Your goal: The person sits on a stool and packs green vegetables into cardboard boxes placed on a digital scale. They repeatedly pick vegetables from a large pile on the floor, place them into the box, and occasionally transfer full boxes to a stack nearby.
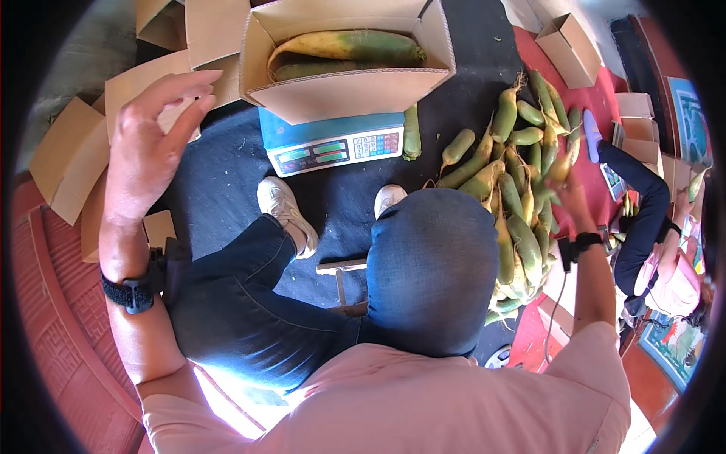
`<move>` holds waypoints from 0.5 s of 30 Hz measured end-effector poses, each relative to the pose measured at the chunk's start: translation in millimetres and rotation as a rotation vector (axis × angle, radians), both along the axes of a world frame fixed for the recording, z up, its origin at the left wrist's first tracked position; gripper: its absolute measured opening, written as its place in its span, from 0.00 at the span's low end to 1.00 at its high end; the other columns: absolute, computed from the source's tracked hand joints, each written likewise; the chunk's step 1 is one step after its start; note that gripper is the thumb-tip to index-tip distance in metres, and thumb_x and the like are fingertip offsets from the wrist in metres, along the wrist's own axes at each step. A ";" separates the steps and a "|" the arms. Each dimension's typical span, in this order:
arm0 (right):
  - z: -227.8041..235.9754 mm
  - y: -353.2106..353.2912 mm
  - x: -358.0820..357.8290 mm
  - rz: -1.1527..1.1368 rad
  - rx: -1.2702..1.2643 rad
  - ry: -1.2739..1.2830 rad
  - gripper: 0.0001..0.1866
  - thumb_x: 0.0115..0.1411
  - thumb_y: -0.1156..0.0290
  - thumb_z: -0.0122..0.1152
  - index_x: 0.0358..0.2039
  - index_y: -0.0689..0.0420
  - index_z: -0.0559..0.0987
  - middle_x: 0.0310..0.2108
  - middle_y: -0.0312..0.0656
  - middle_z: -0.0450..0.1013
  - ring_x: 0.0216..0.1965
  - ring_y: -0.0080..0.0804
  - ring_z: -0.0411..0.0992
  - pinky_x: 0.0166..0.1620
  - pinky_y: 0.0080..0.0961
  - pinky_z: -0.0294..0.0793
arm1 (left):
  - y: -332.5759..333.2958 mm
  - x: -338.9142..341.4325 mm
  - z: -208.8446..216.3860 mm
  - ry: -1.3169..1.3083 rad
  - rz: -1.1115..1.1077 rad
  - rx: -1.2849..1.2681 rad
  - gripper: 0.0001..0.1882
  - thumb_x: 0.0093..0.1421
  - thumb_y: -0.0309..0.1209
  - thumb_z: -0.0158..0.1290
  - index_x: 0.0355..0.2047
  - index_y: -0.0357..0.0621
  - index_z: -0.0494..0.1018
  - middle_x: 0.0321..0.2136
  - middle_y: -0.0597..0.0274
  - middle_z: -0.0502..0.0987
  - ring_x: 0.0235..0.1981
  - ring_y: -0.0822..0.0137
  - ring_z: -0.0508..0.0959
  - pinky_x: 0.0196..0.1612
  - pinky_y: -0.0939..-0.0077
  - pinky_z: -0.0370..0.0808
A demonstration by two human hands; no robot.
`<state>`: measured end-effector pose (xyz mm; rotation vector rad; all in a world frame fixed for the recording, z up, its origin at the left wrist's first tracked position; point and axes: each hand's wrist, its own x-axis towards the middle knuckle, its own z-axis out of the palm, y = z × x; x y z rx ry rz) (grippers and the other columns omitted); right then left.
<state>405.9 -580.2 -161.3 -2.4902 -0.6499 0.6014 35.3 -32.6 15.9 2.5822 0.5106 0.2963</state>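
My left hand (147,140) is raised at the left, its fingers stretched out and apart from the thumb, beside open cardboard boxes. A pale patch shows between thumb and fingers; I cannot tell whether it belongs to a box behind. At the right, my right hand (571,198) reaches to the edge of a pile of green radishes (510,193); its fingers are blurred against them. In front of me an open cardboard box (348,92) sits on a digital scale (336,151). Inside lie long green radishes (355,47), one yellowish at its left end.
A single radish (411,132) lies beside the scale. Several open boxes (72,155) stand at the left, and another box (569,49) is at the far right. A person (643,219) in dark sleeves works at the right edge. My knees and shoes flank a small stool (342,268).
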 end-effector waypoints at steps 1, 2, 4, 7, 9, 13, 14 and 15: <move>30.3 25.6 12.7 -0.007 0.063 -0.038 0.30 0.52 0.69 0.67 0.54 0.62 0.66 0.39 0.40 0.73 0.41 0.26 0.71 0.46 0.24 0.70 | 0.1 1.2 -2.4 -0.014 -0.018 0.008 0.13 0.57 0.27 0.54 0.43 0.43 0.77 0.35 0.58 0.80 0.35 0.67 0.78 0.43 0.74 0.72; 70.8 67.9 11.1 0.118 0.225 -0.082 0.27 0.55 0.70 0.64 0.54 0.61 0.67 0.41 0.39 0.73 0.42 0.24 0.70 0.46 0.23 0.70 | 0.1 2.6 -4.7 -0.017 -0.033 0.024 0.13 0.57 0.27 0.55 0.43 0.43 0.77 0.35 0.57 0.80 0.35 0.65 0.78 0.43 0.73 0.72; 144.9 152.9 2.0 0.325 0.390 -0.218 0.21 0.57 0.72 0.61 0.51 0.61 0.70 0.42 0.38 0.72 0.43 0.24 0.70 0.45 0.23 0.71 | 0.8 1.1 -4.1 -0.030 -0.058 0.037 0.13 0.56 0.26 0.55 0.43 0.43 0.76 0.36 0.56 0.80 0.35 0.62 0.79 0.41 0.73 0.72; 210.7 264.2 -21.1 0.417 0.476 -0.057 0.17 0.61 0.71 0.56 0.50 0.61 0.70 0.41 0.40 0.74 0.44 0.29 0.73 0.47 0.21 0.71 | 3.5 -3.5 -2.9 -0.080 -0.063 0.047 0.12 0.57 0.26 0.55 0.43 0.43 0.76 0.35 0.57 0.80 0.35 0.63 0.79 0.40 0.73 0.73; 228.9 339.4 -68.3 0.628 0.550 -0.238 0.16 0.59 0.72 0.57 0.47 0.63 0.69 0.37 0.43 0.73 0.41 0.30 0.70 0.45 0.24 0.71 | 8.8 -7.7 -4.7 -0.116 -0.075 0.044 0.12 0.57 0.27 0.55 0.42 0.43 0.76 0.35 0.57 0.80 0.34 0.63 0.79 0.40 0.73 0.74; 222.9 423.1 -92.3 0.932 0.237 -0.147 0.23 0.55 0.72 0.61 0.49 0.63 0.66 0.42 0.46 0.71 0.44 0.33 0.68 0.46 0.27 0.70 | 18.3 -19.2 -10.4 -0.063 -0.054 0.078 0.13 0.60 0.30 0.53 0.45 0.44 0.76 0.39 0.60 0.80 0.40 0.66 0.78 0.47 0.74 0.73; 216.5 433.8 -96.9 0.975 0.121 -0.178 0.23 0.54 0.70 0.62 0.49 0.64 0.67 0.42 0.47 0.71 0.44 0.34 0.69 0.46 0.28 0.70 | 19.6 -22.0 -8.3 -0.035 -0.058 0.116 0.13 0.61 0.32 0.53 0.45 0.46 0.76 0.41 0.60 0.79 0.41 0.65 0.79 0.48 0.72 0.73; 211.5 441.7 -100.5 1.011 0.001 -0.214 0.24 0.54 0.69 0.62 0.48 0.64 0.68 0.42 0.48 0.71 0.44 0.36 0.69 0.47 0.29 0.70 | 20.1 -23.2 -8.1 -0.040 -0.062 0.111 0.13 0.61 0.32 0.53 0.45 0.46 0.76 0.41 0.60 0.79 0.41 0.65 0.79 0.48 0.72 0.73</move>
